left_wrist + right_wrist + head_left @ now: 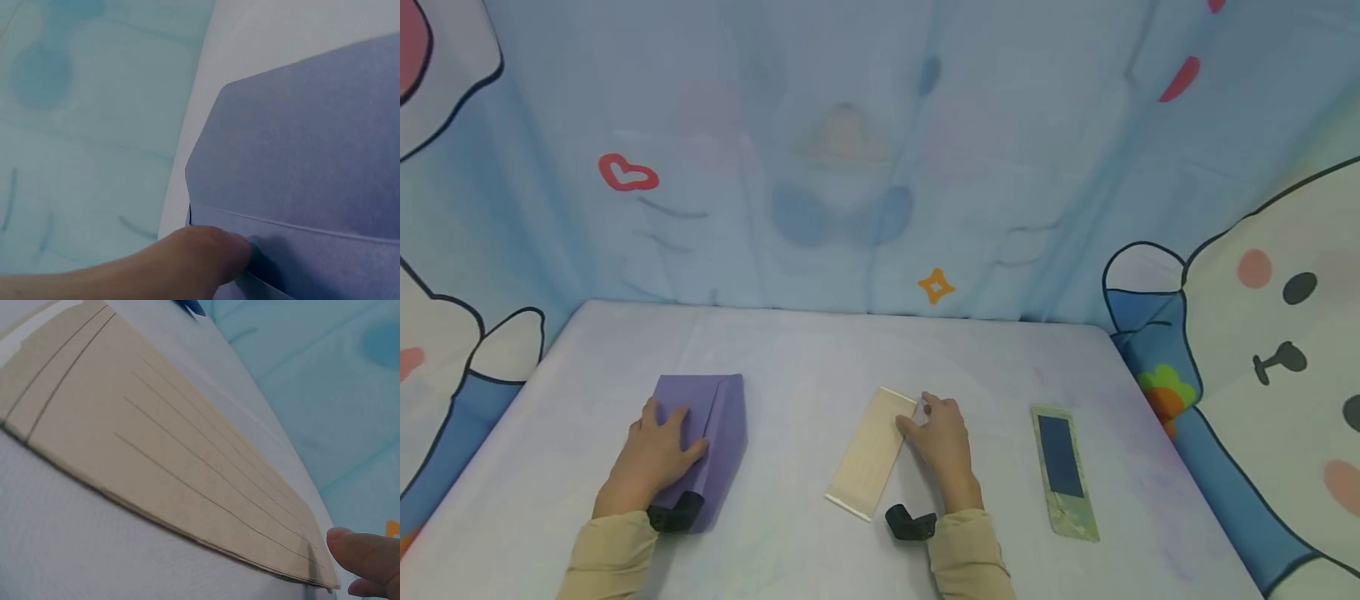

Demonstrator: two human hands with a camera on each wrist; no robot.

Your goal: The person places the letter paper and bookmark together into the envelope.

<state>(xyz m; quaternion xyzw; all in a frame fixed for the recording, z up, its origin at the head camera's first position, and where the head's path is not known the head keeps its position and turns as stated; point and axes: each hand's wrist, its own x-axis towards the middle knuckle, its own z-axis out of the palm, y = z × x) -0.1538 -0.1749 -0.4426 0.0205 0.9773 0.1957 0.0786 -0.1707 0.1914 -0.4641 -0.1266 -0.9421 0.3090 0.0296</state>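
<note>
A purple envelope (pixel 724 446) with its flap unfolded lies on the left side of the table. My left hand (pixel 655 454) rests on it with fingers spread, and in the left wrist view the thumb (pixel 215 253) lies by the crease below the flap. A long pack of beige lined notepaper (pixel 868 454) lies slanted at the middle, with shiny strips at both ends. My right hand (pixel 943 442) is at its upper right corner. The right wrist view shows the thumb (pixel 362 550) right beside that corner, with the ruled lines (pixel 187 481) facing up.
A slim green pack (pixel 1075 517) with a dark blue panel lies to the right of my right hand. The white table (pixel 790 350) ends at a blue printed curtain (pixel 850 208). Black wrist cameras (pixel 912 525) stick out inward from both wrists.
</note>
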